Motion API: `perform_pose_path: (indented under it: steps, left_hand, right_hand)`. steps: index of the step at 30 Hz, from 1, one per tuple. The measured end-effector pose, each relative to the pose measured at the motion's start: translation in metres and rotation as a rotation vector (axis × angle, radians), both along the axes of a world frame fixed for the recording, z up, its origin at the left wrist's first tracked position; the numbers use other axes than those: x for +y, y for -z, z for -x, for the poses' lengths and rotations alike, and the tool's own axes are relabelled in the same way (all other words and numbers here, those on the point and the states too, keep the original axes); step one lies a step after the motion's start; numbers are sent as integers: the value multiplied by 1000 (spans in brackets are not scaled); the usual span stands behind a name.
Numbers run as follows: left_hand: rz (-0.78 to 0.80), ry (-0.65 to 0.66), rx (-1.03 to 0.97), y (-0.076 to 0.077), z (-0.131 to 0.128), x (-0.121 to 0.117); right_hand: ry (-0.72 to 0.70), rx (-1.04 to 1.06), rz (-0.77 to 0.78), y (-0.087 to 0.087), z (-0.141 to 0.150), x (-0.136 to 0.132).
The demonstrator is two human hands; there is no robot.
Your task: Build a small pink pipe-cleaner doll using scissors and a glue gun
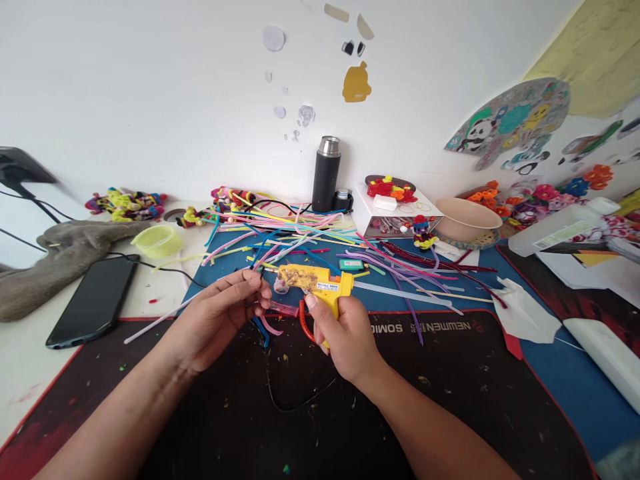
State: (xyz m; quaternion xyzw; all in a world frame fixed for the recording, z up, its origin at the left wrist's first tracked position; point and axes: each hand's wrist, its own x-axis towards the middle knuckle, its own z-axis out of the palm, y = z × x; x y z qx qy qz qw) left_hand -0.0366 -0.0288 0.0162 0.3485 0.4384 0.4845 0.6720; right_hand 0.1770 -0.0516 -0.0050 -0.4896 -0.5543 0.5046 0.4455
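Observation:
My right hand (345,333) is wrapped round the handle of a yellow hot glue gun (300,275), which has brown stains along its barrel. A translucent glue stick (405,292) sticks out of its back end. The gun's nozzle points left, close to the fingertips of my left hand (230,300). Those fingers are closed in a pinch around a small dark piece, mostly hidden, whose kind I cannot make out. Behind both hands lies a loose heap of coloured pipe cleaners (295,233).
A black phone (95,300) lies on the left near a driftwood piece (60,253). At the back stand a black thermos (327,175), a white box (395,217) and a beige bowl (467,220). A clear bottle (565,227) leans at right. A dark mat (240,413) lies beneath my arms.

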Motion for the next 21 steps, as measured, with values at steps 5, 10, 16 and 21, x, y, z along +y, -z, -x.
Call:
perform_pose_path:
  steps: [5, 10, 16, 21]
  left_hand:
    - [-8, 21, 3, 2, 1, 0]
    - [-11, 30, -14, 3, 2, 0]
    - [29, 63, -15, 7, -1, -1]
    - [41, 71, 5, 13, 0, 2]
  right_hand:
    - [4, 15, 11, 0, 0, 1]
    - [23, 55, 30, -1, 1, 2]
    - [106, 238, 150, 3, -3, 16]
    - [203, 424, 223, 5, -21, 13]
